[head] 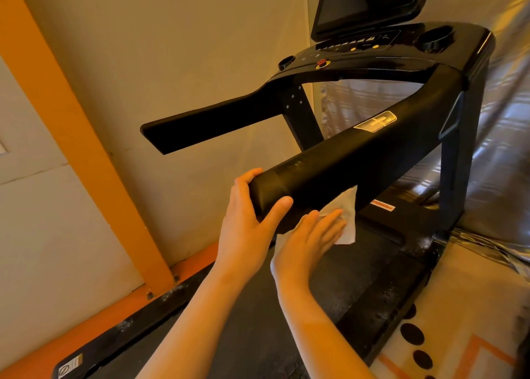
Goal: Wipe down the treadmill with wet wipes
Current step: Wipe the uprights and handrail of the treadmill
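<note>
Nearest, the right grip [309, 241] is held flat with straight fingers, and the wet wipe [348, 218] is pressed by it against the lower side of the treadmill's handrail [358, 160]. The rail's end is clasped by the left grip [246, 215], thumb and fingers curled round it. The wipe is judged thin, limp and damp, best spread under the palm. The rail is judged rigid. Farthest, the console [372, 51] is seen.

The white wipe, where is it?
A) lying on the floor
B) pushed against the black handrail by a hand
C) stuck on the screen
B: the right hand presses the wipe flat against the lower side of the near handrail; the left hand grips its end.
</note>
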`<state>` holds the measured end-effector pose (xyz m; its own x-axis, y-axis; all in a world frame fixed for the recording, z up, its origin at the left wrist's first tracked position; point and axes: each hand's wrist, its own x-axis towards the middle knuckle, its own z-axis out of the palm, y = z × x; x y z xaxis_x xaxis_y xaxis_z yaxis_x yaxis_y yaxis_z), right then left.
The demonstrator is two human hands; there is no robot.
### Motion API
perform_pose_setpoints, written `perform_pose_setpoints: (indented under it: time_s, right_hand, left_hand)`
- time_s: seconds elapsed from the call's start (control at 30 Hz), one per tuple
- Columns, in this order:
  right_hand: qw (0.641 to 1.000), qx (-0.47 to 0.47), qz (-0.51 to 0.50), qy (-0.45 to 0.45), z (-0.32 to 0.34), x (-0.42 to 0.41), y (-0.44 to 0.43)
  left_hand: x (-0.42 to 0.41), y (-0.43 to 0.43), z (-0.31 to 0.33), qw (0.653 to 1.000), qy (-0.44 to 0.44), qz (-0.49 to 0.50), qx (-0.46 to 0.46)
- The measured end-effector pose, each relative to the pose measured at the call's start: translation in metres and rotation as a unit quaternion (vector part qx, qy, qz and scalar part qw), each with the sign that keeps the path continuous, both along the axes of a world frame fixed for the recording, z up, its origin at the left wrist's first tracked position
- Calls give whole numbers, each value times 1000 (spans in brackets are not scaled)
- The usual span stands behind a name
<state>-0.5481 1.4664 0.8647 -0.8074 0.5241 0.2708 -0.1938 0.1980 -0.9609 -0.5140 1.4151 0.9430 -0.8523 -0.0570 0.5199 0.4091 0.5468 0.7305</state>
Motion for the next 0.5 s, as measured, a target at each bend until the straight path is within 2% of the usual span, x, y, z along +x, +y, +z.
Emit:
perform_pose_setpoints:
  time_s: [0.17, 0.27, 0.37, 0.5]
  right_hand:
    - [975, 143, -77, 153, 36, 10, -13]
    - [945, 219, -41, 241, 44, 1, 1]
    - [895, 298, -2, 332, 45, -15, 19]
    - [858, 341, 46, 383, 60, -26, 31]
  left_hand:
    - [1, -11, 0, 997, -7, -58, 49]
    - [2, -14, 2, 997, -11, -61, 51]
    - [4, -13, 2, 996, -2, -59, 65]
    - [5, -8, -1, 992, 7, -36, 124]
